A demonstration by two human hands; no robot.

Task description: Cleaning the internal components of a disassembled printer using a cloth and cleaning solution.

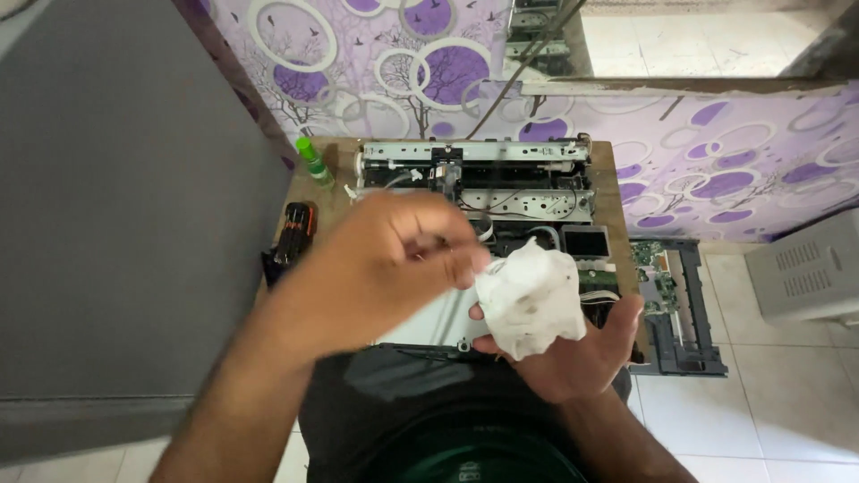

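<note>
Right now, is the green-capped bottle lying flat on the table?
No: the green-capped bottle stands upright at the table's back left corner, beside the opened printer.

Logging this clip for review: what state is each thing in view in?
Left hand: fingers curled, pinching the tissue's edge.
Right hand: palm up, cupping the tissue.
Tissue: crumpled, lightly stained.
Printer: cover off, insides exposed.
Green-capped bottle: capped, tilted.
Circuit-board panel: detached, on the floor.
</note>
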